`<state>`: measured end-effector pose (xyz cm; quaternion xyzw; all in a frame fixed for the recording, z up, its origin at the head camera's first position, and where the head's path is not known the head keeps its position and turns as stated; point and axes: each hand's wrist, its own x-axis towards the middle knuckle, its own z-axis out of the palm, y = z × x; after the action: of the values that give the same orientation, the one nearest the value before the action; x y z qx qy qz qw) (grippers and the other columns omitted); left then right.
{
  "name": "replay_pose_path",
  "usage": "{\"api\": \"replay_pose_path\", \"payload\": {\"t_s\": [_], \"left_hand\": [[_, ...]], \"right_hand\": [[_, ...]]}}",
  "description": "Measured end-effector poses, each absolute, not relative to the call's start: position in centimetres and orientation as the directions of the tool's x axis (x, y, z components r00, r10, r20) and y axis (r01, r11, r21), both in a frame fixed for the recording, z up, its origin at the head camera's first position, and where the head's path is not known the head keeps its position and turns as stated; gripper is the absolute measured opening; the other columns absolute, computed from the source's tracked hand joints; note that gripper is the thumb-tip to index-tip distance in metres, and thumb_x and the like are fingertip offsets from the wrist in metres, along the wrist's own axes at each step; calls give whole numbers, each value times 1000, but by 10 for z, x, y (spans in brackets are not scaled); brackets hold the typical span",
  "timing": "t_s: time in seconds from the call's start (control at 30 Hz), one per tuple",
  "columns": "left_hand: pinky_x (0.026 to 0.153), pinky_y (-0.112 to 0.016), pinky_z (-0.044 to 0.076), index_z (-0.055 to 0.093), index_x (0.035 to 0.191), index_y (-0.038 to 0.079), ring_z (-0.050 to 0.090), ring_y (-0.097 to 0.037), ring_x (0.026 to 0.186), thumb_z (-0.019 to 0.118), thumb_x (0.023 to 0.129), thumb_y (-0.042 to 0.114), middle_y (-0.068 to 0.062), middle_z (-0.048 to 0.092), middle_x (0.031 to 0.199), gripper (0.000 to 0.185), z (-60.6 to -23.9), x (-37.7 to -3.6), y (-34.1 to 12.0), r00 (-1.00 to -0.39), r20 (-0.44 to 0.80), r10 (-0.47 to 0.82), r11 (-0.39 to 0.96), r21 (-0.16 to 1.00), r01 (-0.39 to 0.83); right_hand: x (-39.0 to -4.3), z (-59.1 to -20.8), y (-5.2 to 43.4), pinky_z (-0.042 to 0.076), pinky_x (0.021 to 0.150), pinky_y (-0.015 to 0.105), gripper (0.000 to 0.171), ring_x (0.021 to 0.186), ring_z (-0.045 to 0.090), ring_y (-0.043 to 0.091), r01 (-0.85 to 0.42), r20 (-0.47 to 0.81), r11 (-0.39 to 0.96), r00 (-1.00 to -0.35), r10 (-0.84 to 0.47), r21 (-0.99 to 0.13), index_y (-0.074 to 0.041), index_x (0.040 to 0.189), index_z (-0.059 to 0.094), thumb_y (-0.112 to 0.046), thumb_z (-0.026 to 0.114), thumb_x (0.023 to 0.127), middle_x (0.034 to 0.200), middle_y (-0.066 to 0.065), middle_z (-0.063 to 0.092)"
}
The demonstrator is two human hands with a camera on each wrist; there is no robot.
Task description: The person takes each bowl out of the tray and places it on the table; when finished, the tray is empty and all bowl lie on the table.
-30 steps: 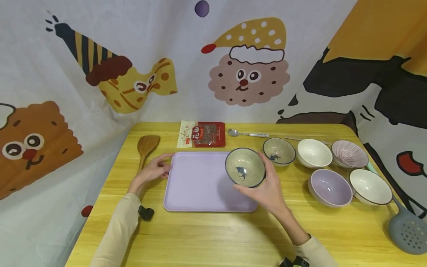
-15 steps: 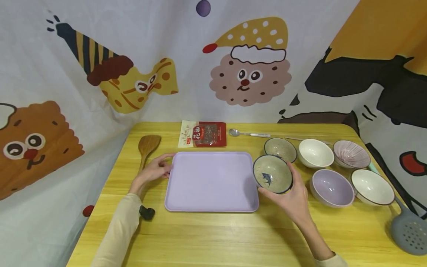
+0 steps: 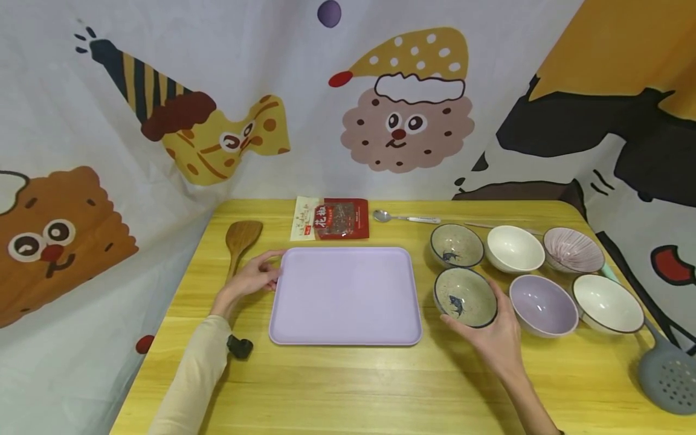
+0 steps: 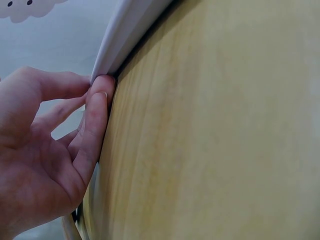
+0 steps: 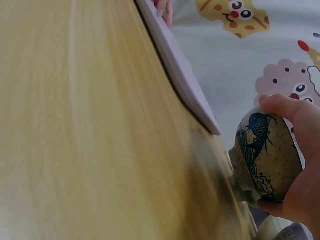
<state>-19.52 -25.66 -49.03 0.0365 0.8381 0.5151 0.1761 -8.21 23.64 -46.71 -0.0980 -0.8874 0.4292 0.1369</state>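
My right hand (image 3: 497, 341) grips a speckled grey-beige bowl (image 3: 462, 296) with a dark rim and a blue fish inside, thumb on one side and fingers on the other. A blue fish pattern also marks the outside of this bowl (image 5: 270, 155) in the right wrist view. It is low over the table, right of the lilac tray (image 3: 348, 296); whether its base touches the wood, I cannot tell. At the tray's left edge, my left hand (image 3: 252, 275) pinches the rim between thumb and finger, seen closely on the tray edge (image 4: 125, 37) in the left wrist view.
A matching fish bowl (image 3: 457, 244) sits just behind. To the right stand a white bowl (image 3: 515, 249), a striped bowl (image 3: 573, 249), a lilac bowl (image 3: 544, 305) and a dark-rimmed white bowl (image 3: 607, 303). Around lie a slotted spatula (image 3: 669, 377), spoon (image 3: 408, 218), spice packet (image 3: 339, 219) and wooden spatula (image 3: 241, 238).
My right hand has carried the fish bowl from over the tray's right part to the right and lower, in front of the matching bowl. The left hand has stayed at the tray's edge.
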Motion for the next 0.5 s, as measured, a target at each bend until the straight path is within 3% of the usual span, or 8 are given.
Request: {"api": "replay_pose_path", "payload": {"t_s": [0.3,0.5], "left_hand": [[61,-27,57,38,156,6,63,-18,70,57,102,11,-16,62,89,57,-488,-195,-258,-935,-257,245,479,871,-114],[61,-26,57,39,155,7,62,-17,69,59,102,12,-16,62,88,57,-487,-193,-258,-936,-257,242,476,872,-116]], "right_hand": [[-82,-476,238,31,112,69,125,141,38,50,116,100,611,-946,307,-783,-6,159,28,-34,99,60,156,28,38],[-84,-482,236,31,112,69,124,138,39,51,115,125,616,-935,332,-779,-3,158,29,-32,99,60,153,31,39]]}}
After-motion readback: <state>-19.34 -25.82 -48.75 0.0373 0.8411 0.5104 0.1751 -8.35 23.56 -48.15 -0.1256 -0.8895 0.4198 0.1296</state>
